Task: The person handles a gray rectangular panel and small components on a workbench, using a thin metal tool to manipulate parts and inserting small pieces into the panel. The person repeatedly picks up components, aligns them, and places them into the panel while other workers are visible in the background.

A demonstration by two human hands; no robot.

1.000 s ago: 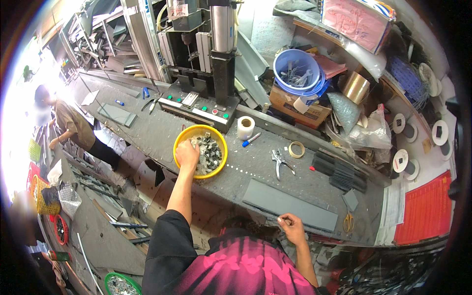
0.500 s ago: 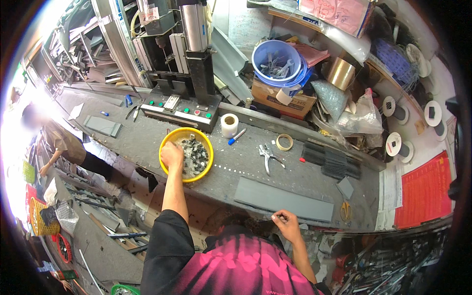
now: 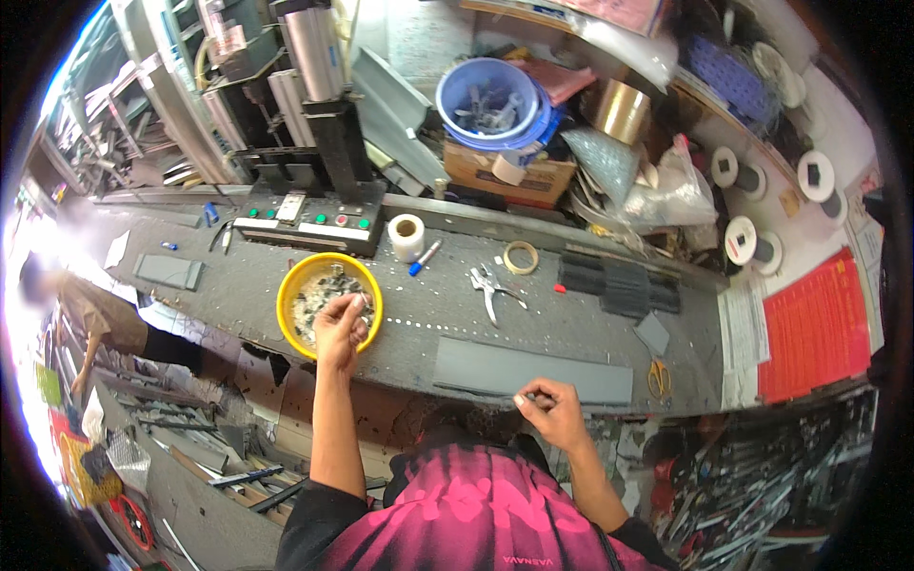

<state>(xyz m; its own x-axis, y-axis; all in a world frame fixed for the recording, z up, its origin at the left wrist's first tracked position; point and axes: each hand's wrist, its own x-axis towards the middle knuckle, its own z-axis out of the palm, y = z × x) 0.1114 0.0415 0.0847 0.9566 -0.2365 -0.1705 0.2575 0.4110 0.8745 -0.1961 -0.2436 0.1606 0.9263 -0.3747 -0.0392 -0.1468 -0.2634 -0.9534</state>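
your left hand (image 3: 341,331) is the nearer one to the yellow bowl (image 3: 283,309), up over its right, near part; the loose pieces (image 3: 319,293) lie below those fingertips, spreading left and away from you. can't tell if the hand touches the rim. left thumb and forefinger are together, seemingly pinching a small pale piece (image 3: 364,302), too tiny to read its shape or long axis. your right hand (image 3: 554,409) is well off to the right and closer to your body, at the near edge of the grey strip (image 3: 533,369); fingers curled in, thumb against them, seemingly on a dark bit (image 3: 543,401), mostly hidden. strip's long axis runs left to right, its right end a touch nearer you; contact with the hand not clear. materials: bowl is round, smooth, looks like plastic; pieces are small, angular, mixed black, grey and whitish, jumbled with no shared axis, some shiny. strip is flat, matte, straight-edged. bench (image 3: 419,324) is dull grey, scuffed, specked, with a row of pale dots right of the bowl. beyond that: metal pliers (image 3: 489,293) with handles spread, a thin tan tape ring (image 3: 521,271), a white roll (image 3: 407,246) on end, a blue-and-white marker (image 3: 426,257) lying slantwise, black ribbed strips (image 3: 624,287), and yellow-handled scissors (image 3: 658,381) past the strip's right end.
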